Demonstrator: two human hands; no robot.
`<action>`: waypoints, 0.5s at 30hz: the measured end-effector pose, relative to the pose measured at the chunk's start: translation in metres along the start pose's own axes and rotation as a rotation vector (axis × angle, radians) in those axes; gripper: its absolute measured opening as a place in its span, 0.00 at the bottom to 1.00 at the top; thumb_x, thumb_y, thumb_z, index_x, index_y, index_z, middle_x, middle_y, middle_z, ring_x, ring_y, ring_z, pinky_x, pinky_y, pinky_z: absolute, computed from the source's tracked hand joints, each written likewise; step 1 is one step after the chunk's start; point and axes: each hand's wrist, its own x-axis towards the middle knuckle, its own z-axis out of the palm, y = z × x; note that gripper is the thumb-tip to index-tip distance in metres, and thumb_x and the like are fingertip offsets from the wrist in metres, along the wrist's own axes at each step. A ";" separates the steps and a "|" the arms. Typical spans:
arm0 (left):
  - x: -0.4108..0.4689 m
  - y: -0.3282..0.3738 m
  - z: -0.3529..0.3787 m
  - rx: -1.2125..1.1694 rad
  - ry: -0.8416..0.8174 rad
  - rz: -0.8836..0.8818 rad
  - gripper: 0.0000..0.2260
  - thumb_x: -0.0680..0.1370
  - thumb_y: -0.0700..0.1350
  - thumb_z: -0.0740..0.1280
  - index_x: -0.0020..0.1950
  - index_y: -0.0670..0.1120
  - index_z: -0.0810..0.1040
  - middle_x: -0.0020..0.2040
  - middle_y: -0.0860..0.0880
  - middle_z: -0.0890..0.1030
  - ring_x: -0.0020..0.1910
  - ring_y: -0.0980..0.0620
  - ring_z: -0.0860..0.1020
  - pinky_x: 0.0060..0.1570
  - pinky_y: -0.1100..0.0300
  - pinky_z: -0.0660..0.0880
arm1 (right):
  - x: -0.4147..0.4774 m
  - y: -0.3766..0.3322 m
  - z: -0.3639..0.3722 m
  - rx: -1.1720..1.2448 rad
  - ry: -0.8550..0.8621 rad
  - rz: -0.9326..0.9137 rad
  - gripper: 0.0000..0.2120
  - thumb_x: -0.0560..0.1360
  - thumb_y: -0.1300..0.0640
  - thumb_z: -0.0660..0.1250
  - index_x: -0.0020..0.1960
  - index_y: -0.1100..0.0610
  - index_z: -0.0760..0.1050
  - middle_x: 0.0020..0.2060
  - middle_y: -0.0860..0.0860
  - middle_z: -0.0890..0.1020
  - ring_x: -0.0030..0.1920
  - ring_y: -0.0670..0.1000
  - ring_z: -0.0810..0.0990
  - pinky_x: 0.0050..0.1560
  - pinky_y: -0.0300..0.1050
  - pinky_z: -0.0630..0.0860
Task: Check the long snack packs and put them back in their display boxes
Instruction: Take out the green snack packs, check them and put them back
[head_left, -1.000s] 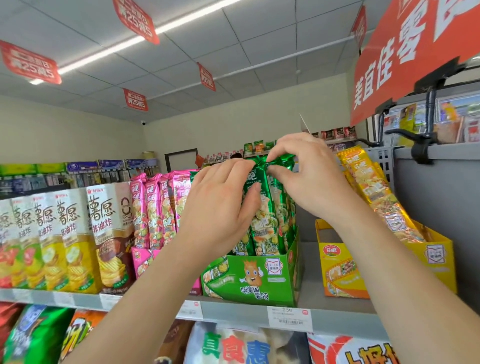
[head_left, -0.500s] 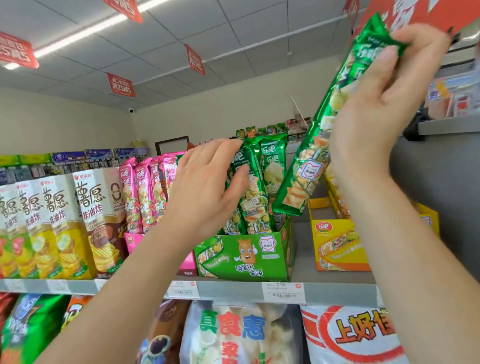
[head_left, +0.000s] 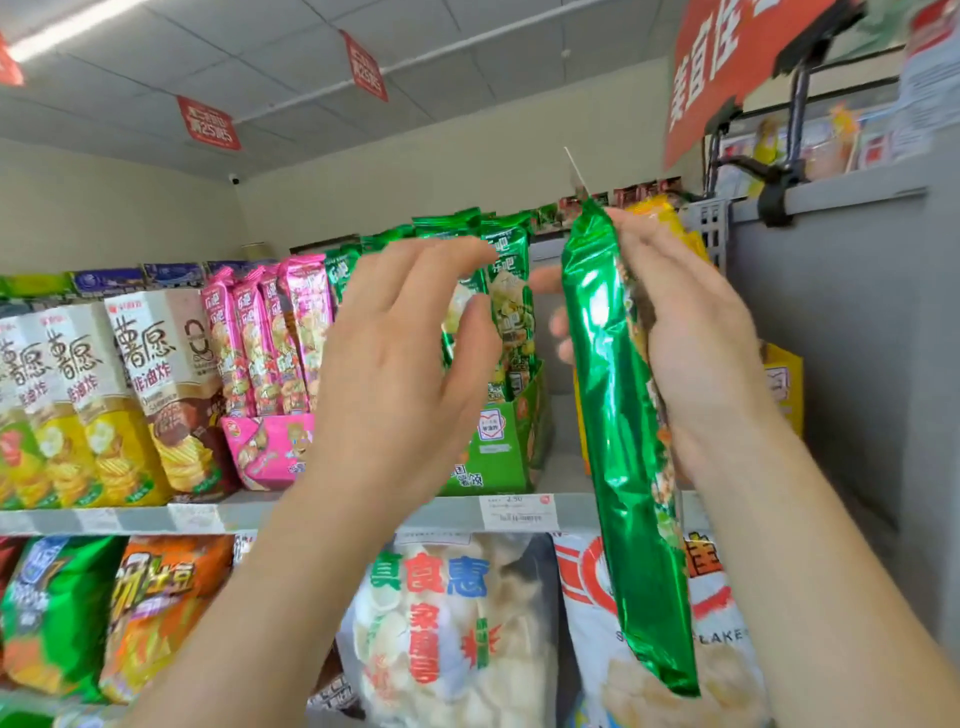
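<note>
Upright in the right centre of the frame, out of its box: the long green pack (head_left: 618, 441), glossy back toward the camera. Likely to slide down through a light hold, being slick foil gripped only along its upper part, long lower end hanging free in front of the big bags (head_left: 452, 623) below. Could also snag or crumple on the way back in, given the tight row of standing green packs (head_left: 511, 312) in the green display box (head_left: 496, 447) at centre, no obvious gap among them. Could tip that row toward the pink packs (head_left: 270, 338) further left. Worth parting the row first with the free hand.

Right hand (head_left: 696, 358), right of centre: raised, back toward the camera, fingers curled round the pack from its right edge, blurred fingertips showing past its left edge. Left hand (head_left: 405, 364), centre: lifted in front of the box, gripping nothing, fingers loosely extended and slightly curved, thumb apart, close to the standing packs; touching them or not, hard to say through the blur
</note>
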 end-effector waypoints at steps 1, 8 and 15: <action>-0.017 0.016 0.000 -0.113 -0.009 -0.057 0.10 0.79 0.45 0.61 0.55 0.47 0.79 0.48 0.53 0.80 0.46 0.51 0.77 0.49 0.60 0.73 | -0.007 0.001 -0.002 0.062 -0.012 0.026 0.10 0.82 0.56 0.58 0.52 0.54 0.78 0.41 0.63 0.84 0.30 0.55 0.79 0.29 0.43 0.77; -0.084 0.076 0.027 -0.793 -0.194 -0.655 0.14 0.72 0.60 0.66 0.54 0.56 0.74 0.38 0.55 0.83 0.35 0.54 0.79 0.34 0.56 0.75 | -0.055 0.020 -0.007 0.076 0.095 0.120 0.15 0.82 0.50 0.57 0.57 0.56 0.79 0.40 0.56 0.86 0.37 0.51 0.84 0.35 0.42 0.79; -0.102 0.082 0.018 -0.929 -0.050 -0.795 0.08 0.73 0.48 0.70 0.49 0.45 0.80 0.38 0.50 0.83 0.36 0.56 0.76 0.35 0.63 0.73 | -0.111 0.037 -0.007 -0.314 -0.097 0.268 0.33 0.69 0.27 0.56 0.67 0.43 0.75 0.63 0.39 0.79 0.66 0.43 0.75 0.70 0.54 0.69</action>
